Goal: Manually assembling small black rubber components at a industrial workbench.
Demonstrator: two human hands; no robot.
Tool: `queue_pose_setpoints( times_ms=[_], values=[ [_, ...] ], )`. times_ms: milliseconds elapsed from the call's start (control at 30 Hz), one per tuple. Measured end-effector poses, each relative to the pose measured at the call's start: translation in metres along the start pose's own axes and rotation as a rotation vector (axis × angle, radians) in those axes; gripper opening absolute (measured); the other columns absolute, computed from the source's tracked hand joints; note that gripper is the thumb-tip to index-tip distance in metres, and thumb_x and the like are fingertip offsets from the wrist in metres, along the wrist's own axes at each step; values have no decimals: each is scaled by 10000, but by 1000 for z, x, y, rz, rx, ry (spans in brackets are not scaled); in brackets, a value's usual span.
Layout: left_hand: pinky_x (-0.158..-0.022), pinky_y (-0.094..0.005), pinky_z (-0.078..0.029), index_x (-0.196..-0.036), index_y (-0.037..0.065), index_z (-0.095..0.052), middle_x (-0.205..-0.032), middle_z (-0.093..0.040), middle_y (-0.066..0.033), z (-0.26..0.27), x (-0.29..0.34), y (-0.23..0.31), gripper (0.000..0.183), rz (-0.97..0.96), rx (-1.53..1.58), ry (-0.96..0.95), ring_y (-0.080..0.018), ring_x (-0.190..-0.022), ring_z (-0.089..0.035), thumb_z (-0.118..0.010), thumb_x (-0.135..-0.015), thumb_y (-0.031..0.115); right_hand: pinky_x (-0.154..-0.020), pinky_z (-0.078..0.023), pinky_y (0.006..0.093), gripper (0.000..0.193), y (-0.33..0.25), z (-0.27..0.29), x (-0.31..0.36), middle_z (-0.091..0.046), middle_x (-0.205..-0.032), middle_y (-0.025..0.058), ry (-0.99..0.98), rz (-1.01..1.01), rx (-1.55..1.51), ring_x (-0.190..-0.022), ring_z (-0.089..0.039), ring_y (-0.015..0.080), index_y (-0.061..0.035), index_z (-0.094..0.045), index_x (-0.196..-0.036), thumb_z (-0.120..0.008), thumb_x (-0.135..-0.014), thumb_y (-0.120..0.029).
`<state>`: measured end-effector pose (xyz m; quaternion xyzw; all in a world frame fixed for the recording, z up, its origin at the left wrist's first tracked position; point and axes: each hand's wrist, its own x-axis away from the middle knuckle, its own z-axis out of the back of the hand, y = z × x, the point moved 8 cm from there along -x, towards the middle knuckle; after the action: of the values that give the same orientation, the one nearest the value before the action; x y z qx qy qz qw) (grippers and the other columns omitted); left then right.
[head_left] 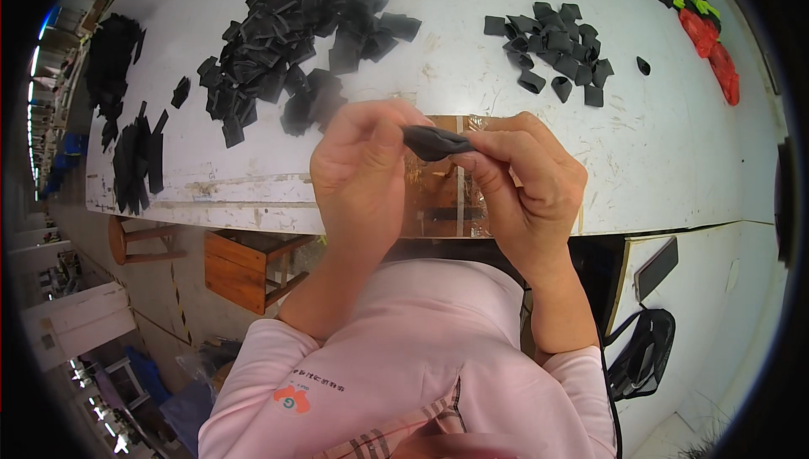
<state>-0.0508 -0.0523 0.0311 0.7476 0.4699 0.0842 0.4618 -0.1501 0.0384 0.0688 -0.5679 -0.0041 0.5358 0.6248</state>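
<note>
Between my two hands, above the table's near edge, a small piece of black fabric is stretched sideways and looks folded. My left hand pinches its left end, and my right hand grips the right end between thumb and fingers. Beneath them a brown taped patch lies on the white table. Beyond my left hand spreads a large heap of black fabric pieces. A smaller pile of folded black pieces lies farther off to the right.
More black cloth and a stack of black strips lie at the table's left end. Red and black bundles rest along the far right edge. Wooden stools stand below on the left; a black bag is at lower right.
</note>
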Motion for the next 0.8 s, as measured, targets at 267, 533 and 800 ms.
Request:
queue_pose_setpoints(
  times_ms=[267,533,800],
  values=[
    [-753,-263,-401,-927,-14,-491,-894,-536,-106,-5,4,5,122,-73,-258,-88,-158,-814,-500,-483,-869,93,-500,-400,260,116,12,1,6,-547,-640,72,17,-10,-80,-571,-510,182,-11,-584,-747,-631,-654,38],
    [-554,-204,-404,-837,-5,-617,-749,-572,-78,-38,-11,33,115,-346,-861,-269,-112,-647,-509,-631,-722,-11,-515,-404,227,67,38,-8,-3,-585,-678,67,-189,-325,-415,-597,-545,142,-11,-627,-751,-636,-685,-13],
    [-539,-193,-398,-811,-26,-597,-756,-566,-82,-7,-4,14,65,-187,-643,-174,-105,-634,-503,-603,-747,-37,-481,-411,250,85,5,-10,-8,-569,-676,75,-210,-88,-37,-559,-538,168,-17,-618,-750,-649,-671,-26]
  ],
)
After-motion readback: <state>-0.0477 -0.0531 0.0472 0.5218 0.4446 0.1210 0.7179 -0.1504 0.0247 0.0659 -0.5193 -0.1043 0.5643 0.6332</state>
